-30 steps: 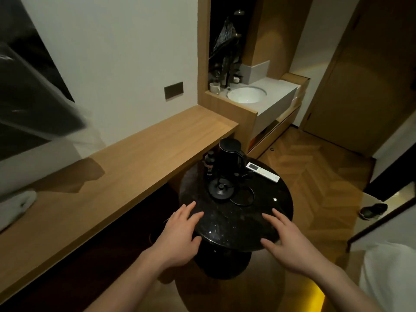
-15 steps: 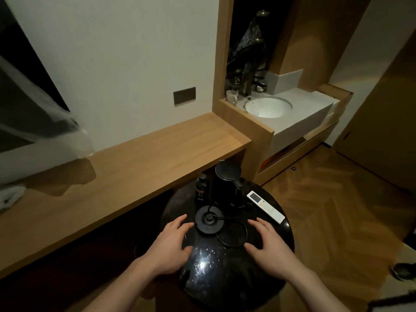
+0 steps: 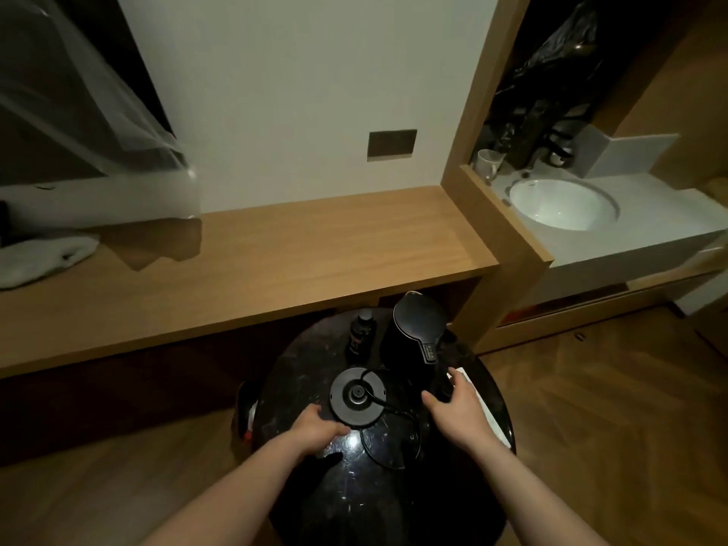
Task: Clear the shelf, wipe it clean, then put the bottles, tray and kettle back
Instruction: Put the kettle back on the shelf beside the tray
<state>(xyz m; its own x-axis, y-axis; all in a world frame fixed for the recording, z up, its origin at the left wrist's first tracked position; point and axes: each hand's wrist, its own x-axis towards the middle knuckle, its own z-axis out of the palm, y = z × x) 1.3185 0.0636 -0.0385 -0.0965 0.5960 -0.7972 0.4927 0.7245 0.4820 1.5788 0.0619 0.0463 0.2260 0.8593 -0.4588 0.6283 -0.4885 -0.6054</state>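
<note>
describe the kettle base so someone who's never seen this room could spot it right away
Find the round black table in front of the long wooden shelf. The kettle base lies near its middle, just beyond the left hand. Unlike the tall kettle and small bottle behind it, it is a flat disc with a trailing cord.

Both hands reach over the round table [image 3: 394, 506] toward kettle [image 3: 413, 336] and base [image 3: 356, 396]
</note>
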